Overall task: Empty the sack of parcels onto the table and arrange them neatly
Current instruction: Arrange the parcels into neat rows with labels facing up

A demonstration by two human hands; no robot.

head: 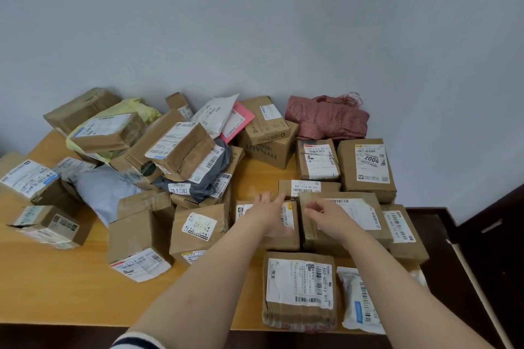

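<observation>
The empty pink sack [326, 119] lies crumpled at the table's back right by the wall. Brown cardboard parcels lie side by side on the right half of the wooden table [65, 292]. My left hand [268, 208] lies flat with straight fingers on a brown parcel [269, 241] with a white label. My right hand [326, 217] rests, fingers loosely bent, on the bigger brown parcel [360, 207] next to it. A narrow labelled box [309, 187] sits just behind both hands. On the left a jumbled heap of boxes and bags [158, 156] is piled up.
A taped parcel [300, 289] and a white padded bag [358, 302] lie at the near right edge. A HYNAUT box [269, 151] stands behind the middle. The grey wall closes the back. Dark furniture [493, 235] and dark floor lie to the right.
</observation>
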